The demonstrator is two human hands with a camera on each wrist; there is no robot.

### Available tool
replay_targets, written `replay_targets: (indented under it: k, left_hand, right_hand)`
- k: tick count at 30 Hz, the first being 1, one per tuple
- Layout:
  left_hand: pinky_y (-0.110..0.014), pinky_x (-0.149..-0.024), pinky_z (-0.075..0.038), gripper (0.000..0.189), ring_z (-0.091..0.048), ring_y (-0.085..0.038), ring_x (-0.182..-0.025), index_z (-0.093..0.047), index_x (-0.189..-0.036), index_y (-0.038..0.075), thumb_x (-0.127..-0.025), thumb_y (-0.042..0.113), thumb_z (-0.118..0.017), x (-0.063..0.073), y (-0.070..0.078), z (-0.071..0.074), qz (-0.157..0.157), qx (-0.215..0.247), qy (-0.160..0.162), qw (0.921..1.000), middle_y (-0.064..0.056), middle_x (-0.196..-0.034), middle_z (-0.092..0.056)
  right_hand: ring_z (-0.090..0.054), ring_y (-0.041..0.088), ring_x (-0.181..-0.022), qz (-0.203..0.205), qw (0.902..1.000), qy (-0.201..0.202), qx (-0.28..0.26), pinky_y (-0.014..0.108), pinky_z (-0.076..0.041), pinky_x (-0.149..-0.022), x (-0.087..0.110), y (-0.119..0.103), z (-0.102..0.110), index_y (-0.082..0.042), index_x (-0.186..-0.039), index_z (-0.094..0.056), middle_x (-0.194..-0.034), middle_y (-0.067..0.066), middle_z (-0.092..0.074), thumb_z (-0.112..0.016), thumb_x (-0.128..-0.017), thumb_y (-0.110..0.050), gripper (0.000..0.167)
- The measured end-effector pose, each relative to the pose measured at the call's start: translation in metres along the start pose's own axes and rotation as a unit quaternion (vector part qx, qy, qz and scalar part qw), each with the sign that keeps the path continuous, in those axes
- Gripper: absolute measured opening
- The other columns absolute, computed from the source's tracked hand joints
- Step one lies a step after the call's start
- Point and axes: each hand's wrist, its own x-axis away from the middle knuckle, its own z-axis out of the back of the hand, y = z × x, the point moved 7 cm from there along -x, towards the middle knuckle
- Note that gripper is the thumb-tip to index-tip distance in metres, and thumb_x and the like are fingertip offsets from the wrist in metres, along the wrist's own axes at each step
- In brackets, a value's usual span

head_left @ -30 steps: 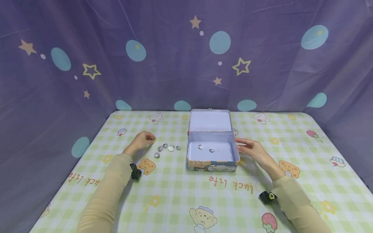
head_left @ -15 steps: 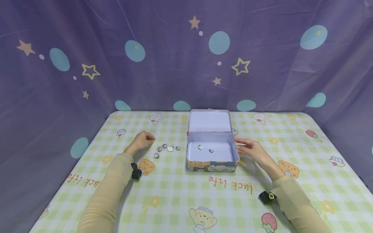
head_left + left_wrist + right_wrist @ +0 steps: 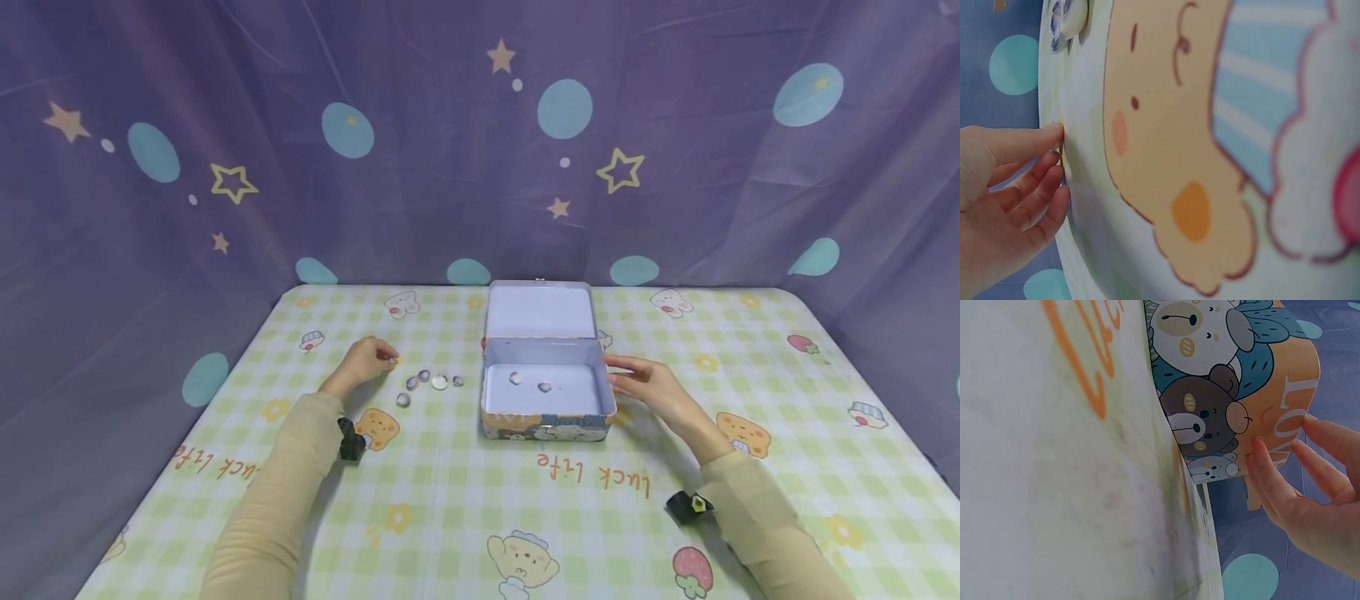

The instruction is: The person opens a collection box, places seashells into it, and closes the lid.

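At the table's left, my left hand (image 3: 363, 360) pinches a small purplish seashell (image 3: 393, 361) between thumb and fingertips, low over the cloth. In the left wrist view the shell is mostly hidden by the fingers (image 3: 1041, 181). Several small purple and white seashells (image 3: 424, 376) lie scattered just right of that hand. A printed tin box (image 3: 546, 427) stands with its lid (image 3: 541, 310) tilted back. Two shells (image 3: 545, 387) lie on the box floor. My right hand (image 3: 654, 390) touches the box's right outer side, its fingers (image 3: 1269, 469) fairly straight against the printed wall.
A green-checked tablecloth (image 3: 450, 517) with printed cartoons covers the table. Behind it hangs a purple curtain (image 3: 450, 225) with stars and dots. Black straps with small devices (image 3: 351, 442) are worn at both wrists.
The hands stay nearly in place. A little more of the purplish shell shows at the left fingertips now. The box and the loose shells have not moved.
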Motion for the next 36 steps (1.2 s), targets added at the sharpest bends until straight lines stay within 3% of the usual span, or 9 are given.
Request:
replay_targets:
  k: [11,19,36]
  left_hand:
    - [-0.038,-0.072,-0.044,0.016,-0.054,-0.027,-0.080,-0.065,-0.092,-0.005,-0.079,0.003,-0.061,0.000,-0.002,0.002,-0.002,0.001,0.016,0.9999,-0.016,-0.086,-0.060]
    - [-0.040,-0.074,-0.045,0.018,-0.055,-0.029,-0.083,-0.064,-0.095,-0.004,-0.079,0.005,-0.062,0.001,0.000,0.004,-0.007,0.015,0.020,0.9997,-0.017,-0.089,-0.059]
    - [-0.033,-0.067,-0.046,0.019,-0.055,-0.029,-0.081,-0.064,-0.096,-0.006,-0.078,-0.001,-0.061,0.004,0.050,0.005,-0.069,0.075,0.042,0.9939,-0.017,-0.092,-0.058]
  right_hand:
    - [-0.058,0.018,-0.098,-0.006,1.0000,0.002,0.006,0.022,-0.047,-0.081,-0.001,0.001,0.000,0.003,-0.128,-0.043,-0.125,0.022,-0.046,-0.061,-0.083,-0.023,0.054]
    - [-0.058,0.006,-0.094,-0.003,1.0000,0.000,0.002,0.023,-0.047,-0.081,0.000,0.000,-0.002,0.003,-0.128,-0.043,-0.127,0.023,-0.044,-0.061,-0.084,-0.022,0.054]
    - [-0.058,0.010,-0.095,-0.004,0.9999,0.003,0.010,0.022,-0.047,-0.081,0.000,-0.001,0.000,0.002,-0.127,-0.044,-0.126,0.022,-0.046,-0.062,-0.083,-0.023,0.054]
